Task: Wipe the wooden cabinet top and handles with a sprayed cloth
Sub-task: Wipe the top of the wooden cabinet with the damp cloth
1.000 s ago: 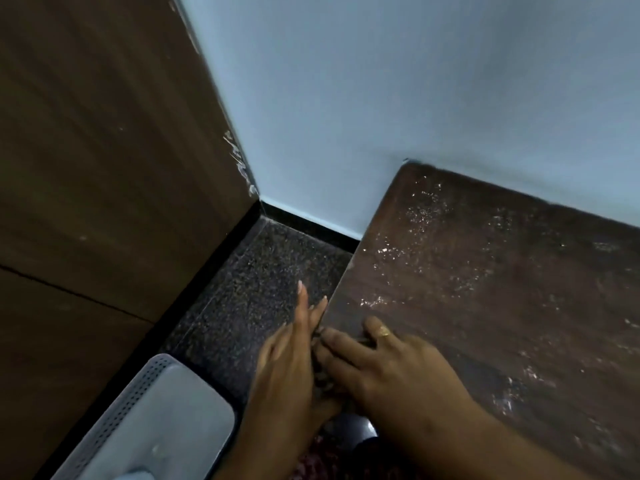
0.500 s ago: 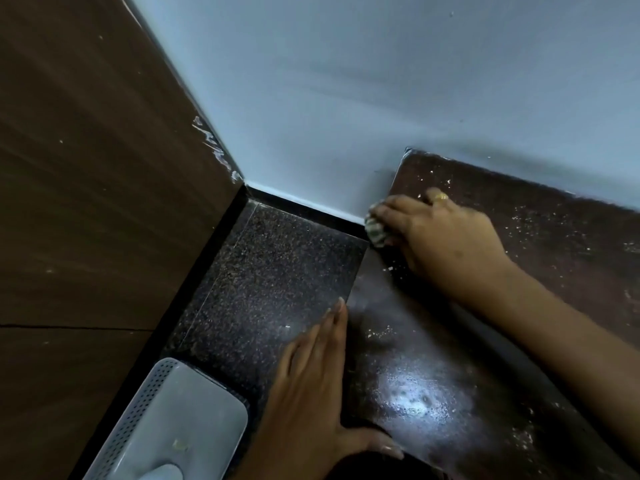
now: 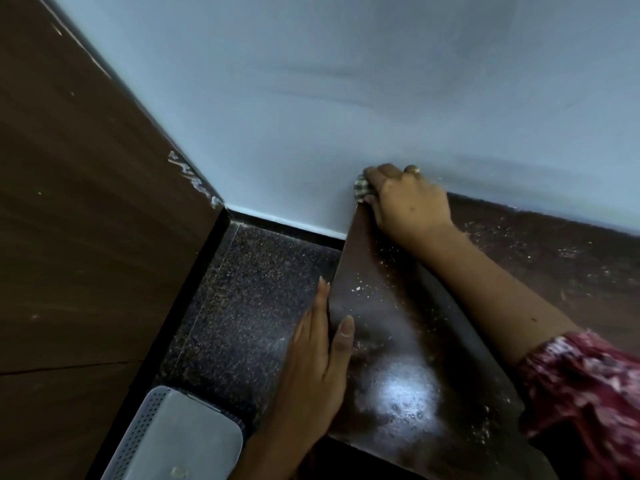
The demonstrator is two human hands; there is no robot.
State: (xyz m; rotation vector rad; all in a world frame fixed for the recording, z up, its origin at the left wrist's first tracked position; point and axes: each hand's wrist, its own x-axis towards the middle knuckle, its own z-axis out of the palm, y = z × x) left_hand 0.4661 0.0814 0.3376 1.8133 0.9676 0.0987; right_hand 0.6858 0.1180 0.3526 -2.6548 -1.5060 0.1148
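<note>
The dark wooden cabinet top (image 3: 398,306) fills the lower right, speckled with white dust and showing a wet shine near its front. My right hand (image 3: 408,199) presses a small checked cloth (image 3: 361,189) into the top's far left corner against the pale wall; only a bit of cloth shows past the fingers. My left hand (image 3: 315,362) lies flat along the top's left edge, thumb resting on the wood and fingers over the side. No cabinet handles are in view.
A pale blue wall (image 3: 346,98) rises behind the cabinet. A brown wooden panel (image 3: 86,220) stands at the left. Between them is speckled dark floor (image 3: 249,306). A grey perforated plastic basket (image 3: 173,441) sits on the floor at the bottom left.
My right hand slid the cloth from the near left edge to the far left corner by the wall. My left hand moved from beside it to rest flat on the left edge.
</note>
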